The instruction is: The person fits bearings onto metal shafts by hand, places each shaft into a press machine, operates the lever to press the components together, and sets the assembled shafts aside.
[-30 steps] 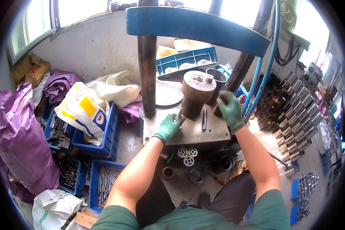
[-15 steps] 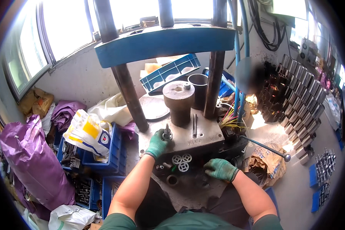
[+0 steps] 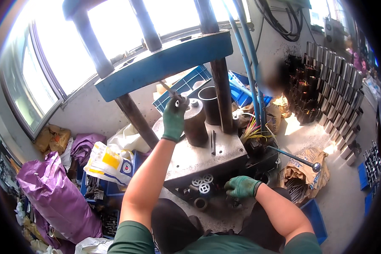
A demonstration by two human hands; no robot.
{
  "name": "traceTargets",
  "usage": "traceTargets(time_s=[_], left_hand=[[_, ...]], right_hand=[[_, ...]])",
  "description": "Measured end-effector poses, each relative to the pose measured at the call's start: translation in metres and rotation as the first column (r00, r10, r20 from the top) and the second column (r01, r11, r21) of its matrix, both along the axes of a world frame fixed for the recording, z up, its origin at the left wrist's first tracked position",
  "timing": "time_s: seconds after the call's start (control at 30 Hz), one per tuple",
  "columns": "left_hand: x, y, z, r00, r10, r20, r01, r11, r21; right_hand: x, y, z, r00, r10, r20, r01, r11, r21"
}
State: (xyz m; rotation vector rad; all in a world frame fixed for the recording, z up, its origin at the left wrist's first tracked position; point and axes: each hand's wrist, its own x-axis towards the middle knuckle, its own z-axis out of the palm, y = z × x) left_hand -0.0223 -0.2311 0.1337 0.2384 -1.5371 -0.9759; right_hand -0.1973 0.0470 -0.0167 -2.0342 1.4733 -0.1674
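Green-gloved, my left hand (image 3: 174,117) is pinching a thin metal rod (image 3: 168,89) above the dark steel cylinder (image 3: 195,122) — smooth, round, standing on the grey press plate (image 3: 199,154). Lower down, my right hand (image 3: 242,186) is curling shut — on what, I cannot tell.

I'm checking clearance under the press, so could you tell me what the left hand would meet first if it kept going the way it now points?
Probably the blue crossbeam of the press: the left hand reaches up over the dark steel cylinder, holding a thin rod that already points at the beam's underside. Depth is unclear.
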Motion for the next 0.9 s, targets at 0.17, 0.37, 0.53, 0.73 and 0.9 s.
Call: traceTargets(time_s=[0.17, 0.37, 0.53, 0.73, 0.9], left_hand=[[-0.026, -0.046, 0.007, 0.926, 0.219, 0.307, -0.267, 0.955, 0.125], [-0.032, -0.07, -0.003, 0.966, 0.075, 0.247, -0.115, 0.981, 0.155], [-0.037, -0.057, 0.004, 0.97, 0.031, 0.242, -0.085, 0.973, 0.214], [-0.032, -0.07, -0.003, 0.964, 0.03, 0.266, -0.091, 0.971, 0.223], [-0.04, -0.079, -0.012, 0.969, 0.011, 0.247, -0.063, 0.978, 0.201]], right_hand=[[0.001, -0.009, -0.002, 1.0, 0.0, -0.031, 0.002, 0.997, 0.079], [0.004, -0.005, 0.006, 0.997, 0.042, -0.066, -0.037, 0.996, 0.077], [0.002, -0.005, -0.005, 0.997, 0.047, -0.059, -0.041, 0.995, 0.096], [0.008, 0.003, 0.004, 0.995, 0.057, -0.075, -0.054, 0.998, 0.042], [-0.002, 0.027, 0.021, 1.0, 0.023, 0.007, -0.022, 0.992, -0.124]])
